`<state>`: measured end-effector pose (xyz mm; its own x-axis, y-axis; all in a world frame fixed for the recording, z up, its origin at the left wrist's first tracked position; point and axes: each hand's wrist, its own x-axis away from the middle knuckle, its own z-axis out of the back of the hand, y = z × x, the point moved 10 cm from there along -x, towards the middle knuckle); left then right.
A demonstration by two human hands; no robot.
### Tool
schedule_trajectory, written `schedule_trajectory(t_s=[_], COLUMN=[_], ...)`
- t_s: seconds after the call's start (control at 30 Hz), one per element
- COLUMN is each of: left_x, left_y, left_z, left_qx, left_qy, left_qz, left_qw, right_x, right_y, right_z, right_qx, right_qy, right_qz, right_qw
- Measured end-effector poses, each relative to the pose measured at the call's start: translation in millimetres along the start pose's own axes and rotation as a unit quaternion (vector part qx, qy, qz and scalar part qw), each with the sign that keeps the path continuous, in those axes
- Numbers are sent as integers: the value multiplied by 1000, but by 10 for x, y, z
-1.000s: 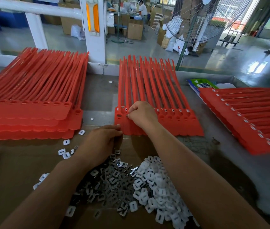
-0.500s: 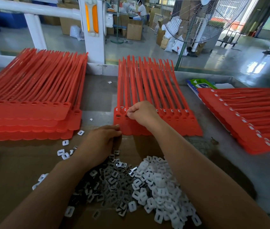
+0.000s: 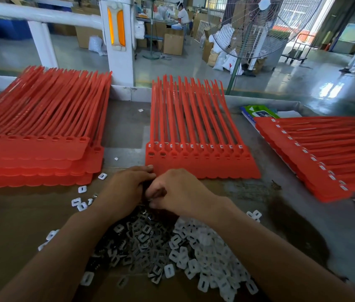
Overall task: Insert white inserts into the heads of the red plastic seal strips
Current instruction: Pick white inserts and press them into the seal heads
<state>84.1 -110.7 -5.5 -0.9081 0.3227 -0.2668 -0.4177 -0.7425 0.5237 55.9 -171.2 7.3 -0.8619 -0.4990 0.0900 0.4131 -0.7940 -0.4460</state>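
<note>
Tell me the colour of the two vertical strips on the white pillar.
Amber orange strips on the pillar, clearest in the head view.

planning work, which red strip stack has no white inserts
The left stack of red plastic seal strips; its head slots look empty, both others show white.

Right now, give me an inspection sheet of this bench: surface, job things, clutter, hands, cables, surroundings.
Surface: grey table, with a cardboard sheet on the near side.
Job's things: middle strips show white along their row of heads; right stack too; left stack shows none; insert pile lies beside a dark pile.
Clutter: stray inserts, green pack.
Hands: left hand and right hand meet at the piles' far edge, fingers curled; what they hold is hidden.
Cables: nothing seen on the table.
Surroundings: fan, boxes and post beyond.
</note>
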Motion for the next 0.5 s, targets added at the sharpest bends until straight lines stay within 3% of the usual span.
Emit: schedule_trajectory(t_s=[0.2,0.5], left_x=[18,35], left_y=[-14,12], left_z=[2,24], left_qx=[2,4], left_qy=[-2,-4], left_qz=[-2,-21], left_qw=[1000,1000], right_x=[-4,-20], right_y=[-66,33], right_z=[-28,0], right_qx=[53,-6], right_qy=[39,43], right_qz=[22,-4], right_qw=[998,999])
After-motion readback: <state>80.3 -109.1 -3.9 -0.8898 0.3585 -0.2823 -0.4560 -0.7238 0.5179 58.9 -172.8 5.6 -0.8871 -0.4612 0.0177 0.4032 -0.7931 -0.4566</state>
